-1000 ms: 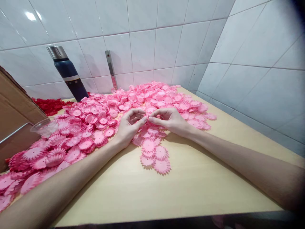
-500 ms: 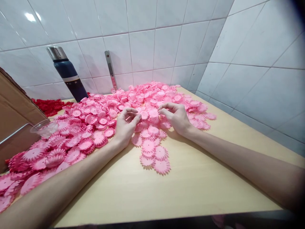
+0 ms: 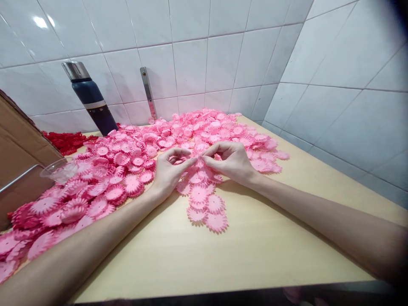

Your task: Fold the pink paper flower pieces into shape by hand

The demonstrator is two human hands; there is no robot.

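Observation:
My left hand [image 3: 172, 168] is closed in a pinch, thumb and forefinger drawn together over the pink pile. Opposite it, my right hand [image 3: 231, 162] pinches in the same way, and the fingertips of both hands nearly meet. Whatever sits between the fingertips blends with the pink behind and cannot be made out. Beneath the hands, scalloped pink flower-petal discs [image 3: 198, 194] with small centre holes overlap in a short trail toward me. A large heap of the same discs [image 3: 134, 146] spreads behind and to the left.
A dark blue bottle [image 3: 94, 102] with a metal cap stands by the tiled wall [image 3: 191, 63]. At left are a cardboard box [image 3: 22, 131], a clear plastic cup [image 3: 59, 170] and red pieces [image 3: 65, 143]. A metal strip [image 3: 148, 91] is on the wall. The pale tabletop [image 3: 255, 250] ends near me.
My hands have come together: the left moved slightly right, the right moved left, and their fingertips now nearly touch. Both finger gaps have narrowed to pinches. The bottle and the heap stayed put.

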